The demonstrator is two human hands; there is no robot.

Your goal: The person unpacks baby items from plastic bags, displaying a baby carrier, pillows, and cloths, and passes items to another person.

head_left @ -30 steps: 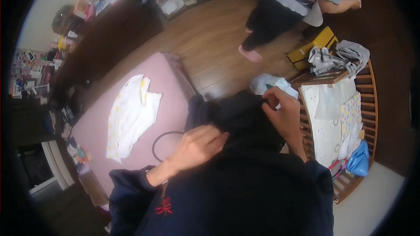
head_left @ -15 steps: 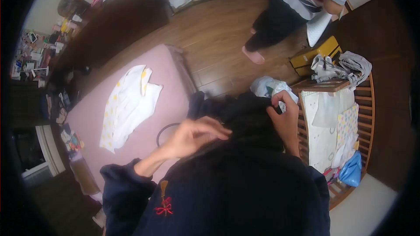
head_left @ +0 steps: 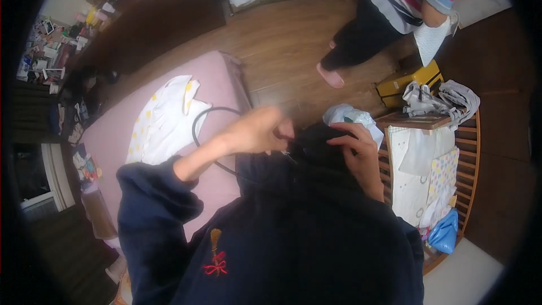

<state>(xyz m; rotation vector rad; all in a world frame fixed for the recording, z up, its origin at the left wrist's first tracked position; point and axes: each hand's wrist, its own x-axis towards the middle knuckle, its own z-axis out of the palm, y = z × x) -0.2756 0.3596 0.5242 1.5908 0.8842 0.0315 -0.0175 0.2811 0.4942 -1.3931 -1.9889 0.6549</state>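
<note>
Black cloth (head_left: 313, 161) lies bunched in front of my dark clothing. My left hand (head_left: 261, 130) is at its left side, its fingers curled in a pinch beside a small shiny thing at the cloth; what they hold is hidden. At the cloth's upper right edge, my right hand (head_left: 358, 149) has bent fingers pinching the black fabric. A thin black loop (head_left: 196, 127) shows behind my left wrist. Red knotted trim (head_left: 215, 264) hangs on the front of my clothing.
A pink bed (head_left: 217, 73) holds a white and yellow garment (head_left: 164, 118). On the right are a wooden crib (head_left: 468, 161), a blue bag (head_left: 444, 232), a yellow box (head_left: 409, 83) and plastic bags (head_left: 347, 116). Another person (head_left: 367, 31) stands beyond, holding white cloth (head_left: 430, 39).
My left hand has risen from the lower part of the black cloth and its fingers have curled. My right hand's fingers have shifted slightly on the cloth. The other person's arm has lowered.
</note>
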